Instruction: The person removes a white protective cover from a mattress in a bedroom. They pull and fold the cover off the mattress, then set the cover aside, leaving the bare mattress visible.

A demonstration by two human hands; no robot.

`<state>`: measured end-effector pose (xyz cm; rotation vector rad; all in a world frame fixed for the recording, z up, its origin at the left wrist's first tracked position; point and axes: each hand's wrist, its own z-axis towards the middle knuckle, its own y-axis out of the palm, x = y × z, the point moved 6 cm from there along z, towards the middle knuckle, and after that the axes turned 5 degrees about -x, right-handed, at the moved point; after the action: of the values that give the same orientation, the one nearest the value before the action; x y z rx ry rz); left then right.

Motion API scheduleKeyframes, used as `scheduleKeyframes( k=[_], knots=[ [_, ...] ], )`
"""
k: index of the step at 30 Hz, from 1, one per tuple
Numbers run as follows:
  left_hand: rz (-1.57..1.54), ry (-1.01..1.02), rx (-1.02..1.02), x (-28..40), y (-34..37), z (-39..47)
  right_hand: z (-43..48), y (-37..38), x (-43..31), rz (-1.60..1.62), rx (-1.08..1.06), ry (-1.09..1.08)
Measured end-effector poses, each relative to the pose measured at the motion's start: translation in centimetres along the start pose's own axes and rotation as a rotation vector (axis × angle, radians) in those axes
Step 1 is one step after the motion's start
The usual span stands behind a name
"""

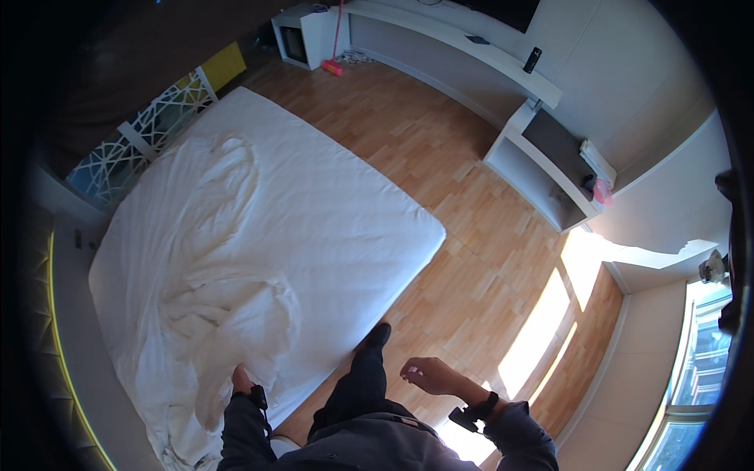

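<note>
My left hand (pixel 241 380) is over the near edge of a bed, against crumpled white bedding (pixel 235 318). Only part of that hand shows, so whether its fingers grip the cloth cannot be told. My right hand (pixel 433 375) hangs over the wood floor beside the bed, its fingers curled in with nothing visible in them. A white sheet (pixel 330 188) covers the mattress and lies fairly smooth on the side towards the foot. Loose folds of bedding are heaped along the headboard side. Black straps with small devices circle both wrists.
My dark shoe (pixel 380 334) stands close by the mattress edge. A red broom (pixel 332 66) leans near a white cabinet (pixel 318 38). Along the far wall run a white shelf (pixel 436 35) and a low open-fronted unit (pixel 530 176). Sunlight from the window (pixel 704 341) falls across the wood floor (pixel 471 271).
</note>
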<state>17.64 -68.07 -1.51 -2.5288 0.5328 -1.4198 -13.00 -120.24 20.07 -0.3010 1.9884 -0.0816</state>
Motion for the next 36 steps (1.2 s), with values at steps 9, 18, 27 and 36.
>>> scheduleKeyframes(
  k=[9, 18, 27, 36],
  knots=[
    [0.14, -0.599, -0.495, 2.0, 35.9, 7.6, -8.3, -25.2, 13.8, -0.476, 0.441, 0.6],
    [0.187, 0.154, -0.875, 35.8, 68.6, 8.5, -20.3, -31.0, 34.6, 0.569, 0.502, 1.044],
    [0.099, -0.34, -0.443, 36.6, 71.8, 17.7, -8.9, -52.2, 45.2, 1.107, 0.214, 0.107],
    [0.103, -0.493, -0.376, 40.0, 73.5, 13.6, 16.7, -100.2, 41.7, 0.856, 0.643, 0.588]
  ],
)
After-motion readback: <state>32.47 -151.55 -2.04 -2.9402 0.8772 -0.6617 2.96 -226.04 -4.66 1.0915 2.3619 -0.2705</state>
